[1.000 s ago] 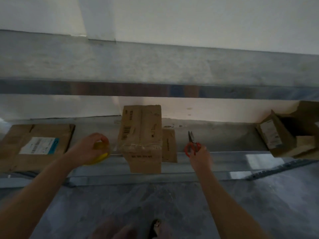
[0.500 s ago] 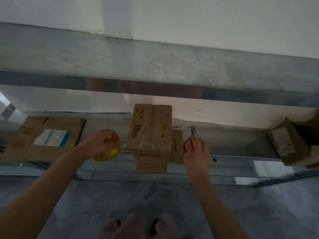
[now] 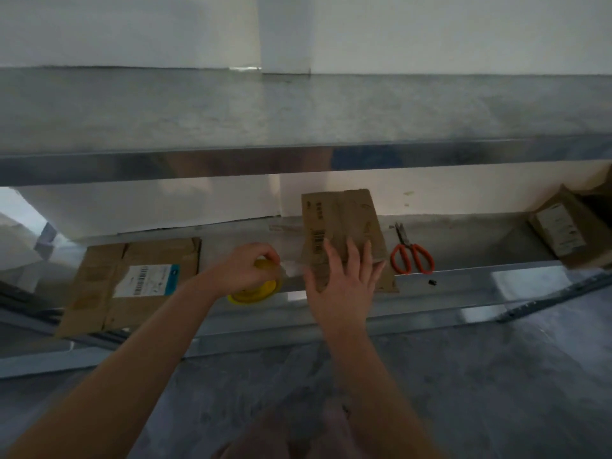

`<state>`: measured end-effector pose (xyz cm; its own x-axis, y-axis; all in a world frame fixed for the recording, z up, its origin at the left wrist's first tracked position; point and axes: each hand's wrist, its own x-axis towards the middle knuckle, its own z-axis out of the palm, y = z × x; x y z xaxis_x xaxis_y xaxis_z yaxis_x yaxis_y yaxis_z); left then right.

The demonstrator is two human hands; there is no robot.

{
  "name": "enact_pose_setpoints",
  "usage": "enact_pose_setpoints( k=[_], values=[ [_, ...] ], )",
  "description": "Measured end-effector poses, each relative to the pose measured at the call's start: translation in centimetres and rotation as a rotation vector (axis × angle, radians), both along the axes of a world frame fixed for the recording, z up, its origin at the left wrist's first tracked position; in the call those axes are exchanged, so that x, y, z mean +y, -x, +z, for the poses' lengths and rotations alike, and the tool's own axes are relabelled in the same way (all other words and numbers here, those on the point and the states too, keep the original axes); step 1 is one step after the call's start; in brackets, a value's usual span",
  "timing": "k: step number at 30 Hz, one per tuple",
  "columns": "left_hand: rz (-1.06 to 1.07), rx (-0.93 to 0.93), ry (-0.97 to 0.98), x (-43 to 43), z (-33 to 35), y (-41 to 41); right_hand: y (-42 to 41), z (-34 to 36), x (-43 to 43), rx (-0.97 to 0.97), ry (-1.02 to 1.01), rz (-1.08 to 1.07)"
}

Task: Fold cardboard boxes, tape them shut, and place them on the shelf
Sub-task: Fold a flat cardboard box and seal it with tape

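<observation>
Box (image 3: 341,220) lies lengthwise straight ahead of the flat, spread right hand (image 3: 344,286) touching it; left hand (image 3: 246,271), just alongside, grips the tape roll (image 3: 255,291).

Scissors (image 3: 411,253), one pair, orange handles, grey blades together; lying flat, blades pointing toward the wall, handles toward the viewer. Small black object (image 3: 432,282), kind not discernible; just in front of the scissors' right handle, apart from it. Wall (image 3: 132,28), white, plain; projecting pillar section (image 3: 284,31) near centre; two faint yellowish marks (image 3: 408,197) low down, above the scissors. Floor (image 3: 496,376), grey, mottled, concrete-like.
</observation>
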<state>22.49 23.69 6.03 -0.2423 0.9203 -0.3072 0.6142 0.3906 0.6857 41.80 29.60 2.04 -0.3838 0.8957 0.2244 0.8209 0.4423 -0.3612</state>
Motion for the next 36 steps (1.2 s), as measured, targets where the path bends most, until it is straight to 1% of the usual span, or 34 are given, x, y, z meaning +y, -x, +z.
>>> enact_pose_setpoints(
  k=[2, 4, 9, 12, 15, 17, 20, 25, 27, 30, 32, 34, 36],
  values=[
    [-0.032, -0.004, -0.019, -0.2, 0.0, 0.3, 0.5, -0.4, 0.0, -0.016, -0.031, -0.007],
    [-0.033, -0.032, -0.031, -0.3, -0.2, 0.6, 0.7, -0.9, 0.1, 0.011, -0.05, -0.022],
    [-0.058, -0.1, -0.064, 0.5, -0.5, 1.0, 0.7, -1.0, 0.5, 0.181, 0.0, -0.121],
    [-0.085, -0.101, -0.087, 1.1, -0.7, 0.7, 0.9, -0.9, 0.6, 0.234, -0.031, -0.15],
    [-0.076, -0.037, -0.08, 1.2, -1.3, 1.5, 1.1, -1.2, 0.9, 0.245, -0.085, -0.163],
    [-0.04, 0.023, -0.066, 1.0, -1.4, 2.7, 1.0, -1.3, 1.2, 0.23, -0.075, -0.165],
    [-0.002, 0.02, -0.038, 0.3, -1.4, 4.6, 0.7, -1.2, 1.6, 0.223, -0.073, -0.131],
    [-0.045, 0.008, -0.05, -1.1, -1.8, 5.1, -0.3, 0.3, 1.0, 0.028, 0.007, -0.097],
    [-0.064, 0.027, -0.091, -1.6, -1.5, 4.8, -0.5, 1.1, 0.6, -0.012, -0.072, -0.051],
    [-0.115, 0.129, -0.179, -2.5, -0.8, 4.4, 0.5, 2.2, -1.0, -0.042, -0.199, 0.099],
    [-0.116, 0.211, -0.229, -3.2, -0.6, 4.1, 2.2, 2.3, -2.8, -0.142, -0.236, 0.239],
    [-0.104, 0.262, -0.256, -3.9, -0.7, 4.0, 4.1, 1.5, -4.3, -0.218, -0.223, 0.342],
    [-0.111, 0.279, -0.275, -4.6, -0.9, 4.1, 5.8, 0.5, -5.1, -0.182, -0.181, 0.363]
  ],
)
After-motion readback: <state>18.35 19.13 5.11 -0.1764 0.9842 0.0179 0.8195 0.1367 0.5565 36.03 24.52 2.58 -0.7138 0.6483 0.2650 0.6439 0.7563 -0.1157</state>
